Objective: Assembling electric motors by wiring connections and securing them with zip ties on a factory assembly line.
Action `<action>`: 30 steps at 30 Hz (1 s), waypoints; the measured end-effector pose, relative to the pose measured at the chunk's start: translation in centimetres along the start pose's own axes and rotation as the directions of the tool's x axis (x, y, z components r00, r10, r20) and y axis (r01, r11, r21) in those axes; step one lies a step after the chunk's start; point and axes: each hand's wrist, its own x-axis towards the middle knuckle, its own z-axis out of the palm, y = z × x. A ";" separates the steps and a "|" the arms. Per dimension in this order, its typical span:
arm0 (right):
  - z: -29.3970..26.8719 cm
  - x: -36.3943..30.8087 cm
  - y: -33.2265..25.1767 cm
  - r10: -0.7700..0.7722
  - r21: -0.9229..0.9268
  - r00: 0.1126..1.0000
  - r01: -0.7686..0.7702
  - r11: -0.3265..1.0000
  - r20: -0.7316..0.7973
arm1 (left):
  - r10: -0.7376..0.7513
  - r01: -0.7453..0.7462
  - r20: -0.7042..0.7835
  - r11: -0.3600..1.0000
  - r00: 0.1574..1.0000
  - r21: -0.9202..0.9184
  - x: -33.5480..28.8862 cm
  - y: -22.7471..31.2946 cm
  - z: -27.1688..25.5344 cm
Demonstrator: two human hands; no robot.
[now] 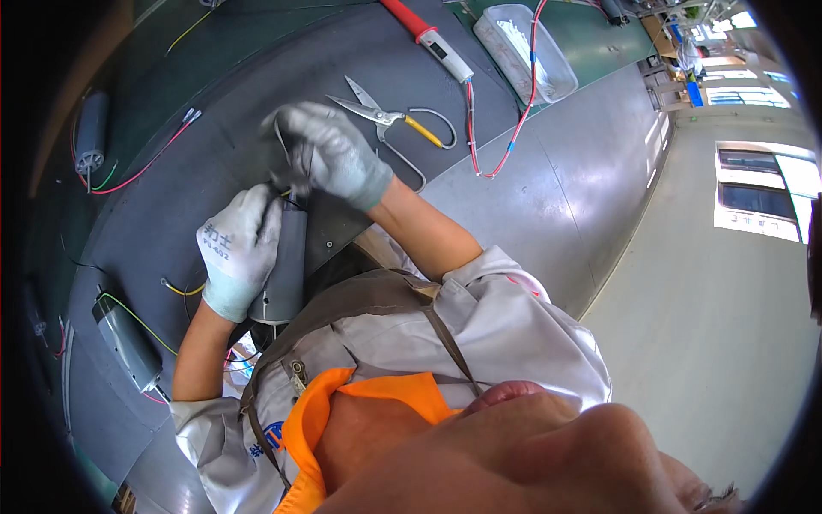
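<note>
A grey cylindrical motor (283, 265) lies near my body at the table edge, with its shaft end toward me. My left hand (240, 248), in a white glove, is closed around its far end, where short wires come out. Just beyond that end is my right hand (338, 158), also gloved and blurred by movement. Its fingers are curled around something dark and smeared that I cannot make out. Shears (421, 130) with a yellow sleeve on one handle lie spread on the dark mat, just beyond the right hand.
A red-and-white handheld tool (441, 53) with a red cable lies at the back. Beside it stands a clear plastic box (561, 81) with white pieces inside. Two more grey motors, one farther off (92, 128) and one nearer (128, 344), trail wires at the left.
</note>
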 end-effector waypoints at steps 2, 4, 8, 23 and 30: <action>0.3 -1.6 -1.3 0.113 -0.085 0.993 -0.109 0.990 0.043 | 0.085 -0.090 0.070 0.992 0.994 0.082 0.5 -0.3 -0.7; -1.5 -3.4 -1.4 0.160 -0.371 0.985 -0.125 0.920 0.066 | 0.246 -0.332 0.309 0.904 0.919 0.270 1.1 -0.6 -1.5; -3.1 -3.8 -1.4 -0.179 -0.407 0.958 0.259 0.876 0.225 | 0.321 -0.438 0.414 0.869 0.852 0.229 1.3 -0.8 -0.9; -7.7 -2.7 -6.5 -0.429 -0.906 0.828 0.203 -0.371 0.361 | 0.145 -0.168 0.138 0.971 0.980 0.168 2.3 -0.3 -1.3; -8.4 -11.4 -0.6 -0.295 -0.912 0.950 -0.026 -0.410 0.106 | 0.394 -0.319 0.148 0.872 0.907 -0.371 4.2 -3.6 2.0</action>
